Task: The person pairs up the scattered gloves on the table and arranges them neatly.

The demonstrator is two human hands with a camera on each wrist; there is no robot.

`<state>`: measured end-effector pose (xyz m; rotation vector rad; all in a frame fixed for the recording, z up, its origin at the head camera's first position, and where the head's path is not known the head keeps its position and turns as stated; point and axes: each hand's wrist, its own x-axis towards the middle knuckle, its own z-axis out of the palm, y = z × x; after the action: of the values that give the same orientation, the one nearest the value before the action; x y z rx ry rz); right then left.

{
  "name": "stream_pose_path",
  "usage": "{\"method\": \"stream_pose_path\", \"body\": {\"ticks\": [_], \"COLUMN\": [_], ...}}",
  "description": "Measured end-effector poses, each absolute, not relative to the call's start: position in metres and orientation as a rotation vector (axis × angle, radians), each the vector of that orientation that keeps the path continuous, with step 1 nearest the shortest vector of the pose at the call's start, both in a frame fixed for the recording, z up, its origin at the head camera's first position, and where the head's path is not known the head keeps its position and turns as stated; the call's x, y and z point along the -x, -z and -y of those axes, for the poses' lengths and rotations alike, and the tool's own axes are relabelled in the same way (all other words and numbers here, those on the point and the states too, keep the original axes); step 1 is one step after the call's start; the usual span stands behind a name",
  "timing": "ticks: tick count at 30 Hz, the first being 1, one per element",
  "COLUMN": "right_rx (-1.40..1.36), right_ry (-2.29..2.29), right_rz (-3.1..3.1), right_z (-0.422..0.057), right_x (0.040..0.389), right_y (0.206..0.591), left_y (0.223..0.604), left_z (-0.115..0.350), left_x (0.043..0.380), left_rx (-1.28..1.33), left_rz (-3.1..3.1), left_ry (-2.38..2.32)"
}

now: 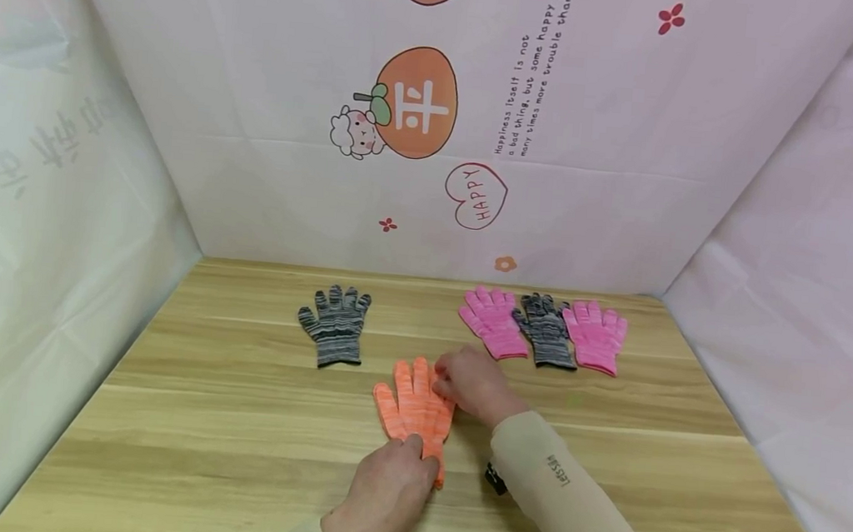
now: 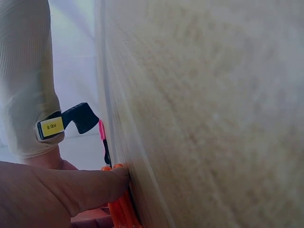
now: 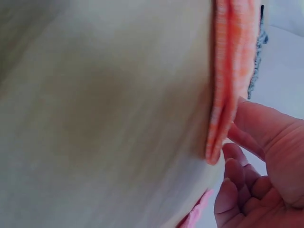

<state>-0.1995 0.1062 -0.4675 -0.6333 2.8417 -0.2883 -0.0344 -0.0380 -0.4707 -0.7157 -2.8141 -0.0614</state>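
Observation:
An orange knit glove (image 1: 415,411) lies flat on the table, its fingers pointing away from me; two layers show along its edge in the right wrist view. At the cuff, my left hand (image 1: 388,488) pinches the fabric, with the thumb on top, as the left wrist view also shows. My right hand (image 1: 479,384) is at the glove's right-hand fingers, thumb and index finger together on the fabric and the other fingers curled. It partly covers those glove fingertips. Whether both gloves of a pair are stacked here, I cannot tell.
On the wooden table (image 1: 216,450), a grey-black striped glove (image 1: 339,326) lies at the back left. A pink glove (image 1: 496,321), a dark grey glove (image 1: 547,334) and another pink glove (image 1: 595,338) lie overlapping at the back right. Printed white cloth (image 1: 588,220) walls three sides.

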Motion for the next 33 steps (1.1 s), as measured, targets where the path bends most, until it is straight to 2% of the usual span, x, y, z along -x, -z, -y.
{"method": "stream_pose_path", "body": {"ticks": [6, 11, 18, 33], "right_rx": [0.653, 0.568, 0.463, 0.423], "right_ry": [0.339, 0.496, 0.471, 0.481], "right_rz": [-2.850, -2.898, -2.857, -2.817], "right_z": [-0.111, -0.123, -0.137, -0.131], "right_x": [0.198, 0.202, 0.203, 0.201], "right_y": [0.467, 0.461, 0.458, 0.466], "left_y": [0.472, 0.472, 0.471, 0.472], "left_z": [0.038, 0.037, 0.037, 0.037], "left_x": [0.035, 0.035, 0.035, 0.035], "left_rx": [0.728, 0.723, 0.719, 0.716], "left_rz": [2.815, 2.826, 2.837, 2.824], "left_ry": [0.057, 0.046, 0.038, 0.029]}}
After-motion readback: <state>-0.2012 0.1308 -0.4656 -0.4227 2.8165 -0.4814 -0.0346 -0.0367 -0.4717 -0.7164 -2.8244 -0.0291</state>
